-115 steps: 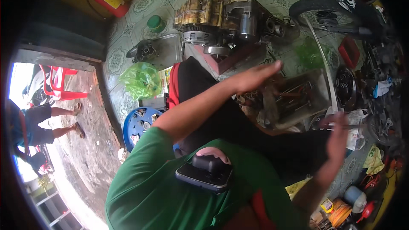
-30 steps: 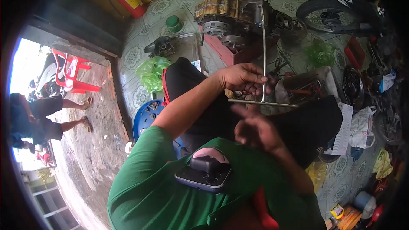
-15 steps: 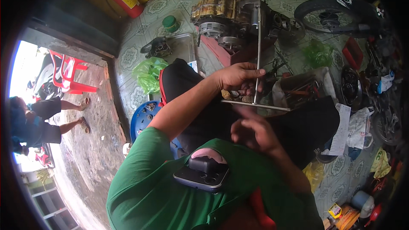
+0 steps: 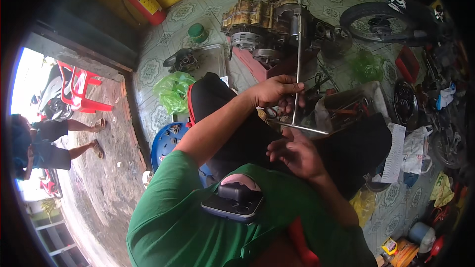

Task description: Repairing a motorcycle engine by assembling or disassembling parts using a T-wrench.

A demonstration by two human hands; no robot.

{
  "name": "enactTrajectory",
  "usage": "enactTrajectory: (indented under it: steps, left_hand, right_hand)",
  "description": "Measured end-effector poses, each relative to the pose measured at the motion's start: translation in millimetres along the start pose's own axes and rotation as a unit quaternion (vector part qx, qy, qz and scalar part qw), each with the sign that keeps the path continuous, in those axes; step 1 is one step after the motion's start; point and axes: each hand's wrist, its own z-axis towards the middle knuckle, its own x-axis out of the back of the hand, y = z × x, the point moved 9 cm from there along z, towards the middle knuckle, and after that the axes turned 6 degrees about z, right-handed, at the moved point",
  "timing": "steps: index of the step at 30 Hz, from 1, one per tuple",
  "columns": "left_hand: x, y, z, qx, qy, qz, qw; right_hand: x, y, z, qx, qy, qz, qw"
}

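Observation:
My left hand (image 4: 277, 91) is wrapped round the long steel shaft of a T-handle wrench (image 4: 298, 54). Its far end meets the engine block (image 4: 255, 17), where the exact fit is too small to see; its crossbar lies near me, above my lap. Just below the crossbar, my right hand (image 4: 299, 153) has its fingers apart and loosely bent, one finger at or very near the bar. The engine, with gold casing and exposed round drums, rests on a reddish stand (image 4: 249, 64). A black device with a phone (image 4: 230, 203) sits on my chest.
Around me: metal tray (image 4: 220, 59), casing part (image 4: 180, 62), blue basin (image 4: 168, 146), green bags (image 4: 173, 89), tool bin (image 4: 371, 94), wheel (image 4: 378, 12), red extinguisher (image 4: 143, 0). At the left doorway, a person (image 4: 49, 148) stands beside a red chair (image 4: 86, 104).
The wrench, earlier slanted at right by my right hand, now runs to the engine in my left grip. Over the last second its crossbar shifted slightly nearer and my right fingers moved slightly toward it.

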Motion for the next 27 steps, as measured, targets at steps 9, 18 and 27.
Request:
enactTrajectory:
  steps: [9, 18, 27]
  left_hand:
    - [23, -3, -1, 0.018, 0.141, 0.083, 0.986]
    - [-2, 8, 13, 0.011, 0.119, 0.013, 0.993]
    - [-8, -28, 6, 0.107, 0.003, 0.092, 0.990]
  right_hand:
    - [14, -41, -19, 0.263, 0.091, -0.085, 0.957]
    - [33, -9, 12, 0.118, 0.133, 0.183, 0.967]
    - [-7, -36, -11, 0.196, -0.085, 0.133, 0.968]
